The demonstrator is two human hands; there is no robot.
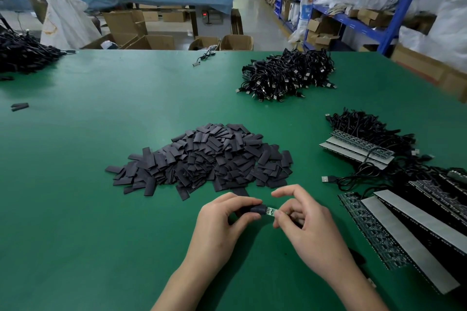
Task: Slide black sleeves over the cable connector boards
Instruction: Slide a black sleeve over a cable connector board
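Observation:
My left hand (222, 222) pinches a black sleeve (256, 209) between thumb and fingers. My right hand (303, 219) pinches a small green connector board (270, 211) at its right end. The sleeve's mouth covers the board's left end, and part of the board shows between the two hands. Both hands hover just above the green table (101, 209), in front of a big pile of loose black sleeves (202, 159). The board's cable is hidden behind my right hand.
Strips of boards with cables (404, 222) lie at the right, more (361, 144) behind them. A heap of black USB cables (288, 76) sits far right, another dark pile (22, 55) far left. Two loose sleeves (19, 106) lie at the left edge. People work at a far table.

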